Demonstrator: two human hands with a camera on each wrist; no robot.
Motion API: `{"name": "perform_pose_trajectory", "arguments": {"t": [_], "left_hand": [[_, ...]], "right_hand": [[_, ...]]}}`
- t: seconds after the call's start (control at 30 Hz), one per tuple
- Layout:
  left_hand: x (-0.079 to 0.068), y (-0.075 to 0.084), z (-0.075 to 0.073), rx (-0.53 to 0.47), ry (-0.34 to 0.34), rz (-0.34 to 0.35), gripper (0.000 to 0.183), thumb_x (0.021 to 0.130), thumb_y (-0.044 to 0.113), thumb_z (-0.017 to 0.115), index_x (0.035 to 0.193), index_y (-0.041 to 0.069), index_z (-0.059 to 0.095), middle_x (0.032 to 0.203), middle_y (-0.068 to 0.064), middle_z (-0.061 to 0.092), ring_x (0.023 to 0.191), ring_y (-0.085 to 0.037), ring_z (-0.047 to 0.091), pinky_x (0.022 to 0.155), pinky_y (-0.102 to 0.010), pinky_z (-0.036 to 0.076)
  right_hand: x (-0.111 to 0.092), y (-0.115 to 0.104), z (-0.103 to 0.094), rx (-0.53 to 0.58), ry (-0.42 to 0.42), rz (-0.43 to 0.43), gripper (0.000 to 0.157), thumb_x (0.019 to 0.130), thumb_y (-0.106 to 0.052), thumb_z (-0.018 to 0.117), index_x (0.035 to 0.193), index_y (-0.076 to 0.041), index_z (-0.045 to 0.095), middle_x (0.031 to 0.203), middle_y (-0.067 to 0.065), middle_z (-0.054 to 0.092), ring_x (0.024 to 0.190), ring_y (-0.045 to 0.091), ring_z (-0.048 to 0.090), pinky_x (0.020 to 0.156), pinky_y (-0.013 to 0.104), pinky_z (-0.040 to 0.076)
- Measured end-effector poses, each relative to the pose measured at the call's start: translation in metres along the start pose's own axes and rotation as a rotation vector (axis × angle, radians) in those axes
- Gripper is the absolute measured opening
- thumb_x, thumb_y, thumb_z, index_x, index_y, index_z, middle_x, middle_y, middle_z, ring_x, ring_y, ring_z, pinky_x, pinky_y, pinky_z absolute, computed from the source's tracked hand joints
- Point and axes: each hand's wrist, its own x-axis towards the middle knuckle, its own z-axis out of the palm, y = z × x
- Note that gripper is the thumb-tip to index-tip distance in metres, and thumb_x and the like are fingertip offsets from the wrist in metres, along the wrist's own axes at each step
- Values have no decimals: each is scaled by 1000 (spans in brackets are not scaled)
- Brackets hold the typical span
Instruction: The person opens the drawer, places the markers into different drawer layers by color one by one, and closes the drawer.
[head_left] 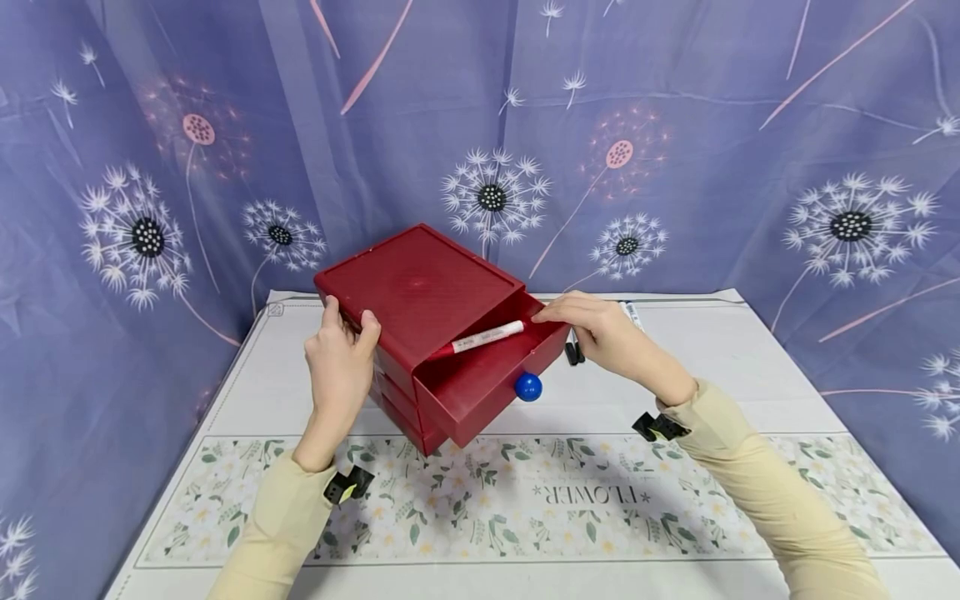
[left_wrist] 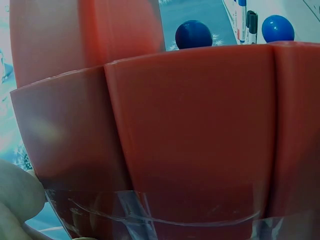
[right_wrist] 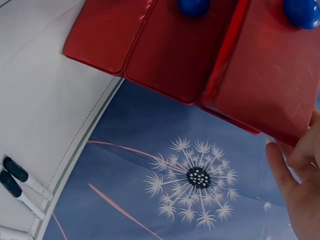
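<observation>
Holds red cabinet [head_left: 416, 292] at 10 o'clock from table [head_left: 720, 358] centre, front-to-back axis 10-to-4, open drawer [head_left: 487, 407] aimed at 4 | contains red-and-white marker [head_left: 487, 336], long axis 8-to-2 | grips cabinet's 8 o'clock edge with left hand [head_left: 340, 360] | pinches drawer's 2 o'clock corner with right hand [head_left: 606, 335]

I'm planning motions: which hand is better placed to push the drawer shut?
Probably the right hand: it grips the open drawer at its front, while the left hand holds the cabinet.
</observation>
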Motion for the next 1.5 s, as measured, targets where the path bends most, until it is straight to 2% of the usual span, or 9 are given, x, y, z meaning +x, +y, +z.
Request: {"name": "perform_pose_trajectory", "arguments": {"t": [0.17, 0.27, 0.47, 0.6, 0.83, 1.07, 1.3, 1.37, 1.5], "left_hand": [[0, 0, 0, 1, 5, 2, 49, 87, 33, 45, 119, -4, 50, 51, 0, 33, 41, -16, 29, 41, -29, 26], [0, 0, 0, 0, 7, 6, 46, 87, 32, 45, 116, -4, 51, 51, -1, 33, 41, -17, 29, 42, -30, 26], [0, 0, 0, -2, 2, 10, 44, 88, 32, 44, 113, -3, 51, 51, -1, 33, 39, -16, 28, 41, -29, 24], [1, 0, 0, -4, 5, 16, 40, 88, 32, 44, 108, -2, 52, 51, -1, 33, 39, -16, 27, 41, -29, 24], [0, 2, -1, -3, 3, 12, 43, 87, 32, 45, 112, -3, 51, 50, -1, 33, 39, -16, 27, 40, -29, 23], [-1, 2, -1, 0, 11, 24, 31, 87, 30, 46, 94, 0, 51, 50, -1, 33, 39, -17, 28, 39, -28, 23], [0, 0, 0, 9, 24, 31, 27, 87, 30, 47, 82, 3, 47, 50, -1, 33, 41, -18, 31, 41, -29, 26], [0, 0, 0, 6, 19, 28, 27, 87, 30, 47, 85, 3, 48, 51, -1, 33, 41, -18, 30, 41, -29, 25], [1, 0, 0, -5, 3, -1, 35, 87, 32, 46, 99, 0, 52, 52, -2, 34, 42, -18, 32, 44, -31, 30]], "right_hand": [[-1, 5, 1, 46, 97, 18, 46, 74, 22, 42, 102, -5, 68, 100, 8, 67, 95, 20, 59, 78, 18, 42], [-3, 9, 0, 83, 146, 56, 42, 75, 19, 46, 102, -5, 68, 100, 7, 67, 95, 18, 58, 81, 15, 41], [-11, 21, 1, 104, 186, 131, 41, 77, 18, 46, 102, -7, 68, 98, 6, 67, 90, 14, 59, 71, 16, 39], [-17, 30, 3, 94, 173, 200, 38, 80, 15, 46, 102, -7, 68, 98, 7, 68, 87, 15, 61, 71, 16, 42], [-28, 46, 7, 48, 109, 404, 30, 83, 7, 44, 99, -6, 66, 91, 6, 68, 76, 13, 62, 59, 15, 45], [-42, 63, 10, -6, 53, 585, 21, 85, -2, 47, 97, -9, 63, 84, 5, 69, 71, 13, 63, 61, 23, 49], [-54, 74, 12, -4, -8, 648, 18, 87, -6, 49, 94, -7, 65, 85, 10, 69, 73, 23, 65, 65, 32, 49], [-57, 77, 13, -7, -13, 657, 18, 87, -6, 49, 94, -5, 65, 86, 12, 69, 73, 24, 65, 65, 34, 50], [-61, 84, 15, -31, -44, 700, 19, 87, -7, 49, 94, -4, 66, 85, 13, 69, 73, 24, 65, 64, 34, 49]]}}
